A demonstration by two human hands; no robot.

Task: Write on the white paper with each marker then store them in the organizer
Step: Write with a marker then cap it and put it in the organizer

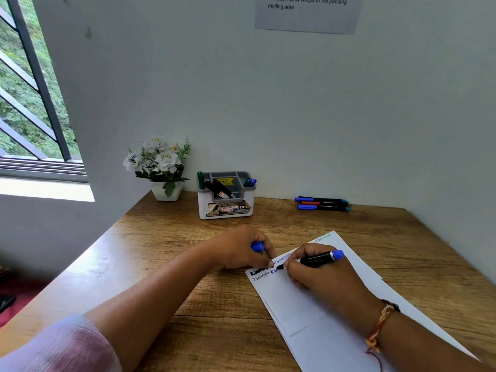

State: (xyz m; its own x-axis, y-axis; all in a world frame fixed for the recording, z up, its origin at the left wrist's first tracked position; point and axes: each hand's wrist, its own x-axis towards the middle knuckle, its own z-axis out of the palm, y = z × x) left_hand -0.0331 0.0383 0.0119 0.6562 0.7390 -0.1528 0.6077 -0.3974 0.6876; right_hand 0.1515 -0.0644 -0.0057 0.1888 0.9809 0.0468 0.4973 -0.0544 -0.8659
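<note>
Desk [188,304]: wooden, set into a corner. Walls close off the far edge and the right edge; the left edge runs diagonally below a window [29,89]. Open wood lies between the hands and the items along the far wall.

White paper [308,318]: several stacked sheets, lying at an angle on the right half of the desk, with the far corner pointing toward the right wall. Its left edge crosses bare wood. Handwritten lines in black, blue and green run along its upper left edge.

Right hand [319,280]: fingers pressed together around a blue marker [316,259], barrel black, blue end pointing up and right. The tip meets the paper just left of the fingertips, at the end of a blue written line. The wrist rests on the sheet and carries a thread bracelet [381,326].

Left hand [241,251]: closed around a blue cap [257,247], fingertips pressing down at the upper left edge of the paper, just beside the marker tip.

Organizer [225,197]: grey and white, against the far wall, holding several markers upright or leaning. Flower pot [166,190] stands to its left.

Loose markers [322,204]: a row lying flat near the far wall, right of the organizer, well apart from both hands.
</note>
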